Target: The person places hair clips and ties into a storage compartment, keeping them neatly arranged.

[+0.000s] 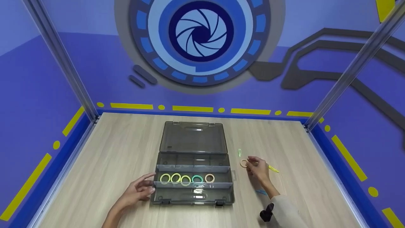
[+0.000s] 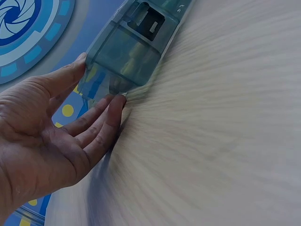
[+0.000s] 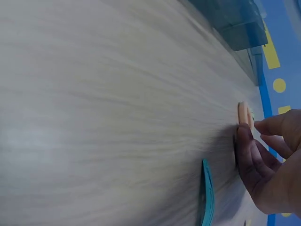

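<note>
A dark see-through organizer box point(image 1: 193, 197) lies with its lid point(image 1: 193, 139) tipped back. Along its middle compartment sit several ring-shaped hair ties: yellow point(image 1: 185, 180), green point(image 1: 197, 179) and peach point(image 1: 209, 178). My left hand point(image 1: 136, 191) rests against the box's left end, fingers loosely bent; in the left wrist view its fingertips point(image 2: 118, 101) touch the box end point(image 2: 124, 61). To the right of the box, my right hand point(image 1: 258, 168) pinches another peach hair tie point(image 1: 243, 163) between thumb and fingers, close over the table. The right wrist view shows this hair tie point(image 3: 242, 114) edge-on at the fingertips.
Around the right hand lie slim clips: a green one point(image 1: 239, 152) behind, a yellow one point(image 1: 273, 169) beyond the knuckles and a blue one point(image 1: 261, 192) by the wrist. Blue-purple printed walls point(image 1: 202, 98) border the wooden table point(image 1: 126, 152) at back and sides.
</note>
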`<state>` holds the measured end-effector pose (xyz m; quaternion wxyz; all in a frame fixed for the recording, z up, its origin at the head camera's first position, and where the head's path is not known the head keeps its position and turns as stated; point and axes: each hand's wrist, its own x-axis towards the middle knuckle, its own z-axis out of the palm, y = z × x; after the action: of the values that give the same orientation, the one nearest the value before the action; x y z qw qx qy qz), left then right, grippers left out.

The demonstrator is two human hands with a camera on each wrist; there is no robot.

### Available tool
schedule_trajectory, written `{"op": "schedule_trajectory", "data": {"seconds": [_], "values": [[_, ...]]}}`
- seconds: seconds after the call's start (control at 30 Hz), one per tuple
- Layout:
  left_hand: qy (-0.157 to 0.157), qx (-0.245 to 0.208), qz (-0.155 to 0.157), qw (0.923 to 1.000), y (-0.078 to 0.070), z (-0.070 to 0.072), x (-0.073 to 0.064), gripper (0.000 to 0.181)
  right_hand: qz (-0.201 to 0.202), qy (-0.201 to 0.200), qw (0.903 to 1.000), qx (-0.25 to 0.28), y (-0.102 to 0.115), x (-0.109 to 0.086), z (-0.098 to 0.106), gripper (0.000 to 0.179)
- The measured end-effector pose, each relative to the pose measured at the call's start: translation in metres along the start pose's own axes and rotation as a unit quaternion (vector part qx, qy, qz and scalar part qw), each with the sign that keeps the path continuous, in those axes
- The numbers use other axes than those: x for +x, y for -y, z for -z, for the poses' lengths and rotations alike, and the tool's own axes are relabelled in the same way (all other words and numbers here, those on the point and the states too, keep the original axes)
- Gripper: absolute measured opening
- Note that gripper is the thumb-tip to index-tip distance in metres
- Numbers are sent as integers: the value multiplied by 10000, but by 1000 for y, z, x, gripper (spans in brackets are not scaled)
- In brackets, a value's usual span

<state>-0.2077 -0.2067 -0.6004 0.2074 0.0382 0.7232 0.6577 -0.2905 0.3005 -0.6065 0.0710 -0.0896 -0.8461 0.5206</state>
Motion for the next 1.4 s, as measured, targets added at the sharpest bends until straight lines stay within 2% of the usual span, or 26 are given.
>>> {"op": "schedule_trajectory", "data": {"seconds": [0.13, 0.2, 0.37, 0.5, 0.73, 0.97, 1.27, 1.4], "values": [[-33, 7, 32, 10000, 0, -2, -2, 71, 166, 118, 9993, -301, -1, -3, -2, 21], [-39, 89, -51, 9999, 1, -3, -2, 71, 340, 170, 9971, -652, -1, -6, -3, 19], [-32, 206, -250, 9995, 2, -2, -1, 71, 849, 37, 9829, -1634, 2, -11, -4, 13], [-23, 148, -211, 9997, 1, -2, -1, 71, 987, -11, 9775, -1865, 5, -15, -4, 9], [88, 15, -219, 9997, -2, -2, -2, 71, 646, 293, 9835, -1661, 7, -20, -1, 5], [145, 27, -319, 9994, -3, 0, -2, 70, 587, 394, 9881, -1370, 7, -24, 3, 5], [-6, 77, -164, 9998, -3, -2, -3, 70, 347, 596, 9956, -635, 14, -24, 8, 6], [-58, 112, -58, 9999, -3, -2, -2, 70, 50, 842, 9964, -80, 21, -24, 15, 12]]}}
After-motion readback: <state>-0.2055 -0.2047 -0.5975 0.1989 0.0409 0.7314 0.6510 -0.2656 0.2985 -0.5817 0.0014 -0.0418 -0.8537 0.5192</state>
